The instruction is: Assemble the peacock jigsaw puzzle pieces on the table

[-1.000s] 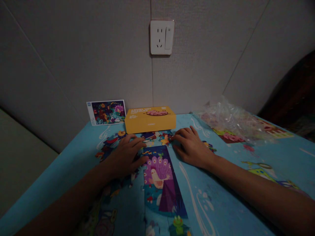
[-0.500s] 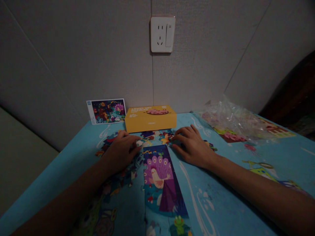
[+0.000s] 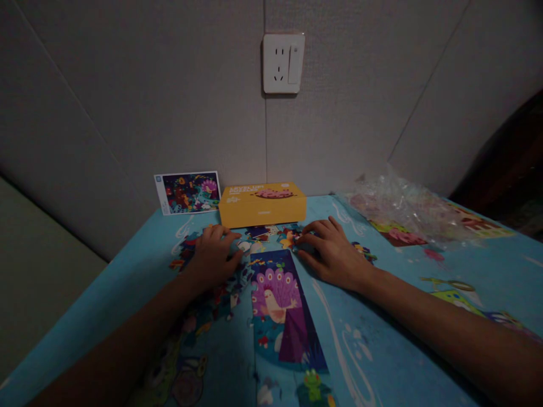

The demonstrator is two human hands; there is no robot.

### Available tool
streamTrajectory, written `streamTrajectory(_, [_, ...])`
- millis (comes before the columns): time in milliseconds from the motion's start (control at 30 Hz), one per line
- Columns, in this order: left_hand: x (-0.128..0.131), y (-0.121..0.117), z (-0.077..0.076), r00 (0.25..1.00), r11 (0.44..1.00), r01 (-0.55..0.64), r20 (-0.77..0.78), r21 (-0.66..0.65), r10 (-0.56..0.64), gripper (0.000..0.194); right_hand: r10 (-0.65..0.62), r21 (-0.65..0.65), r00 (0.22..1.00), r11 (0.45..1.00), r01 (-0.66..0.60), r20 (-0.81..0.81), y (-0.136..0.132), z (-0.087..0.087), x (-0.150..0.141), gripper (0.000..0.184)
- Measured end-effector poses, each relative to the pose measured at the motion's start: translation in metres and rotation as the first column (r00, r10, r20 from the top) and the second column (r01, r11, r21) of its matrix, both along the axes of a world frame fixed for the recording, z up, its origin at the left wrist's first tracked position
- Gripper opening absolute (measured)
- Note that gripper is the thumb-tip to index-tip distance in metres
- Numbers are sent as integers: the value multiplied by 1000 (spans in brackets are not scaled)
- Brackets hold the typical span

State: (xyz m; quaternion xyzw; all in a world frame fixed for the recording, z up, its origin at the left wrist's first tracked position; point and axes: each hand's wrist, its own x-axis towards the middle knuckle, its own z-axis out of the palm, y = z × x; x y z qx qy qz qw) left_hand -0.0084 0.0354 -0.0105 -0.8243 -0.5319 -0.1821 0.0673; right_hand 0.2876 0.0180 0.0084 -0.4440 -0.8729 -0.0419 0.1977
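A joined strip of jigsaw puzzle [image 3: 278,308] with a purple peacock and a green frog lies between my forearms. My left hand [image 3: 212,254] rests left of the strip's top end, over loose puzzle pieces [image 3: 224,297]; thumb and fingers are apart with nothing visible between them. To the right of that end, my right hand [image 3: 333,251] lies with fingers bent and spread, its tips by an orange-patterned puzzle piece [image 3: 288,239]. More loose pieces lie between the two hands, and others are partly covered by them.
Behind the pieces stands a yellow puzzle box [image 3: 263,212]. A picture card [image 3: 190,193] leans on the wall beside it. Crumpled clear plastic [image 3: 407,206] lies at the back right of the blue patterned table cover [image 3: 382,350]. A wall socket [image 3: 283,63] is above.
My left thumb and fingers have parted a little, drawing back from a pale piece. My right hand stays nearly still. The whole view has shifted slightly.
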Motion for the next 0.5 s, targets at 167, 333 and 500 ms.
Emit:
streamTrajectory(167, [-4,0,4,999,1000,-15,38,0,15,26,-4,11,1000,1000,4,-7,-1,1,2,24])
streamTrajectory(333, [-4,-1,7,996,998,-60,71,-6,60,20,-11,4,1000,1000,11,8,-1,2,3,24])
streamTrajectory(500, [-1,5,5,988,994,-104,116,-28,106,23,0,13,1000,1000,0,7,1,1,1,24])
